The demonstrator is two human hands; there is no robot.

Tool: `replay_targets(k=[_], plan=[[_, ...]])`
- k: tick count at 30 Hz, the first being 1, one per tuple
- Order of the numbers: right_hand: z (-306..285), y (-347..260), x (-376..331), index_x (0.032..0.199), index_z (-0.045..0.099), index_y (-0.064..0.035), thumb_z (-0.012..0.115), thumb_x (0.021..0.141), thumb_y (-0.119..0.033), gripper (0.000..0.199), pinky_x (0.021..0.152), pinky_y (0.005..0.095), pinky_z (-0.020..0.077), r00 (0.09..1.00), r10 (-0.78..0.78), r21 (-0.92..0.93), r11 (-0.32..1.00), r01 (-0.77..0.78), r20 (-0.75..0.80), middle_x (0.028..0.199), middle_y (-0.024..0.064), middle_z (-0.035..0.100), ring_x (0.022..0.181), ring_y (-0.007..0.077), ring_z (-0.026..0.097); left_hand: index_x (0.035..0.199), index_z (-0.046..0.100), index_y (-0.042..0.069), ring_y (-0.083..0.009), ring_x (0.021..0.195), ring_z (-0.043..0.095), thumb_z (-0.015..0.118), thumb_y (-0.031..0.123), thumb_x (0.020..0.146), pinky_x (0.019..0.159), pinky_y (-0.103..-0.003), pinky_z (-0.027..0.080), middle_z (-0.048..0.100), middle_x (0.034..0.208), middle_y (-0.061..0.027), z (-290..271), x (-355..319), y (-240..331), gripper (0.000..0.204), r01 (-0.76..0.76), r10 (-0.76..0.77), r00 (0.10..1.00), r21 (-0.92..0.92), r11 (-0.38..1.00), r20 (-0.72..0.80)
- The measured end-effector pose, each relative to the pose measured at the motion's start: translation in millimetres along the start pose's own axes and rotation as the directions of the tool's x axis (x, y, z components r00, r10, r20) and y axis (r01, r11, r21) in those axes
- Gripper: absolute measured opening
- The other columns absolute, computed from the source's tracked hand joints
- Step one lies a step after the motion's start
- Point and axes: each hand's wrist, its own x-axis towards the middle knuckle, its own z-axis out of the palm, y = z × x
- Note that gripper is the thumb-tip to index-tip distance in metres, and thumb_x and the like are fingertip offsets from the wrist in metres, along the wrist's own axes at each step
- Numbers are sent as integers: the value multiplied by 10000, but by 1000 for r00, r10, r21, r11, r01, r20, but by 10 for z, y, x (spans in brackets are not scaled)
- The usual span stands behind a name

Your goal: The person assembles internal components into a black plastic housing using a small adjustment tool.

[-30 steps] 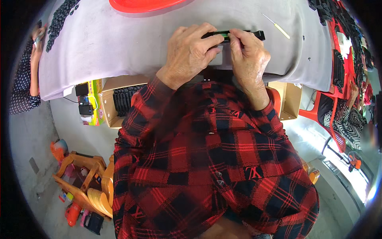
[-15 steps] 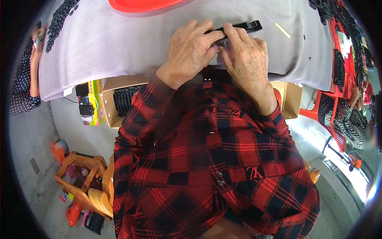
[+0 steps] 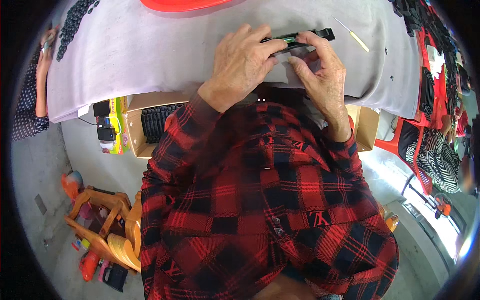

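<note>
- Grip, left hand (image 3: 240,62): fingers closed on the left part of a black piece (image 3: 326,34). Grip, right hand (image 3: 322,67): thumb and index finger wide apart, index fingertip at the piece; contact cannot be confirmed.
- Bench (image 3: 150,55): cloth-covered; near edge close to both wrists. Room for sideways movement judged better to the left, toward a pile of dark parts (image 3: 75,25) well apart.
- Red tray (image 3: 185,5): cut by the top of the view, limiting reach forward and left.
- Black piece: long, narrow, between the hands over the bench; resting or raised cannot be told. Judged light, stiff, somewhat slippery. Suitable hold: long sides, near the ends.
- Yellow-handled tool (image 3: 359,41): lies right of the piece, apart from it; restricts rightward sweep.
- Green insert (image 3: 288,39): seen within the piece, judged fragile; pressure there inadvisable.
</note>
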Motion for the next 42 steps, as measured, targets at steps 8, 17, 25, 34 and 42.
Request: replay_targets(k=[8, 17, 25, 34, 42], plan=[[15, -64, 6, 1290, 599, -87, 771, 795, -104, 524, 791, 385, 492, 993, -105, -278, 954, 116, 56, 1092, 84, 671, 829, 267, 669, 1095, 740, 163, -245, 909, 579, 794, 113, 741, 744, -407, 487, 606, 991, 2, 18, 8, -1, 362, -45, 46, 997, 11, 999, -61], [-90, -30, 28, 1296, 604, -90, 761, 807, -124, 515, 834, 410, 486, 977, -127, -208, 965, 162, 169, 1130, 91, 656, 913, 295, 669, 1075, 719, 142, -252, 899, 583, 801, 103, 735, 736, -407, 494, 597, 975, -6, 31, -26, -40, 352, -70, 68, 995, -22, 997, -72], [-70, 47, 59, 1161, 701, -144, 781, 790, -139, 379, 850, 386, 461, 941, -332, -297, 894, 335, 63, 1089, 26, 655, 971, 247, 586, 980, 667, 51, -303, 830, 637, 789, 91, 764, 718, -386, 511, 619, 930, -70, -29, 7, -62, 252, -44, 30, 995, -154, 987, -98], [29, 21, 129, 1088, 727, -194, 779, 772, -172, 321, 864, 385, 412, 905, -395, -446, 789, 422, 158, 1042, -53, 644, 1003, 205, 559, 937, 613, 56, -317, 801, 610, 818, 84, 715, 693, -401, 492, 584, 879, -80, -23, 22, -120, 303, -24, 5, 996, -216, 976, -89], [-40, -54, 144, 1089, 741, -118, 760, 797, -91, 293, 899, 382, 473, 937, -280, -366, 866, 341, 210, 1076, 12, 687, 1025, 249, 602, 930, 606, 79, -322, 793, 596, 816, 95, 707, 696, -427, 475, 569, 859, -68, -43, 18, -113, 307, -20, -3, 996, -249, 968, -90]])
